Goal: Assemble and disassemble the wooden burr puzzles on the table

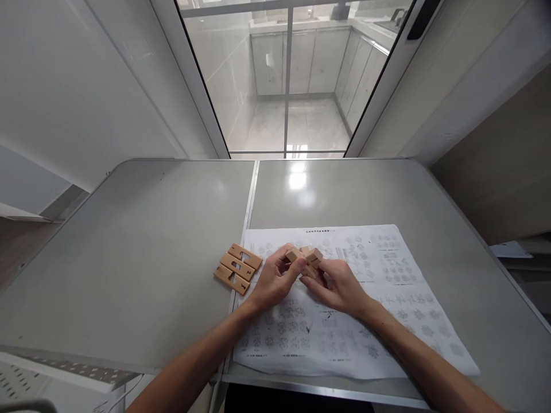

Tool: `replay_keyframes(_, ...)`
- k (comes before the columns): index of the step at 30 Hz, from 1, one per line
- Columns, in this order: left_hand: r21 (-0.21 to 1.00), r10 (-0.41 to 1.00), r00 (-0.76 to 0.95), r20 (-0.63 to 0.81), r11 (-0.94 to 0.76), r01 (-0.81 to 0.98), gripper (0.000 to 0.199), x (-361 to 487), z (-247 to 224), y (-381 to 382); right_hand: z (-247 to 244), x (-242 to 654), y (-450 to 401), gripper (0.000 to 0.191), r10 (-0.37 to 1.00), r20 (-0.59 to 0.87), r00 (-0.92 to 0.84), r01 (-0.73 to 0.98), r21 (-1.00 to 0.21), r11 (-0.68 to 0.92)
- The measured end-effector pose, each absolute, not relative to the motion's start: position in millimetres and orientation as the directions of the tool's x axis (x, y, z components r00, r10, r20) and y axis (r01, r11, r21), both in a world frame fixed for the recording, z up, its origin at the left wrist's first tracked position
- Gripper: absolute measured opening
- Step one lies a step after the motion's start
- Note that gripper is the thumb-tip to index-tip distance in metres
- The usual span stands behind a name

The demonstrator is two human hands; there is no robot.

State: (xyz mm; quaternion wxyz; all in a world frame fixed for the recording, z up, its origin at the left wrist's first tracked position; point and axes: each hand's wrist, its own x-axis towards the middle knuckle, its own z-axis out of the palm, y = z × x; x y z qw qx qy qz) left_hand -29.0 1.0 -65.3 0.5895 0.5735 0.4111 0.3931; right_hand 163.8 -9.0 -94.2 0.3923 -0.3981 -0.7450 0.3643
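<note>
Between my two hands is a wooden burr puzzle [314, 257], made of several pale blocks crossing one another. My left hand [275, 276] grips its left side, the thumb pressed along the near face. From the right, my right hand [340, 284] pinches the lower right part, its fingers partly hidden. Both hands are above a large printed sheet [387, 338] covered in small puzzle diagrams. Left of my left hand lie three flat wooden pieces side by side: a top piece [255, 261], a middle piece [227, 261] numbered 2, and a bottom piece [221, 276] numbered 3, each with a cut-out.
The grey folding table [142, 241] has a metal seam [251, 201] running across it, left of the sheet. Past its far edge stands a glass door [267, 115] with cabinets behind. A white perforated object [43, 378] is at the lower left.
</note>
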Motion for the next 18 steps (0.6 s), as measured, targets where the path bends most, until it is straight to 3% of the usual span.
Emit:
replay_keyframes(5,0.997,0.94,0.335,-0.062,0.077,-0.032,0.048,-26.2,-66.8,1.3,-93.0,164.9,-7.5,0.034,0.91,0.257,-0.326,0.324,-0.873,0.363)
replay_keyframes(10,0.992,0.936,0.343,-0.074,0.106,-0.075,0.044,-24.1,-64.1,1.1,-92.3,165.5,-6.2,0.038,0.922,0.247,-0.3,0.308,-0.889,0.338)
replay_keyframes(18,0.994,0.958,0.268,-0.104,0.095,0.043,0.041,-26.5,-63.1,-0.9,-91.3,164.7,-4.2,0.038,0.891,0.314,-0.328,0.322,-0.849,0.418)
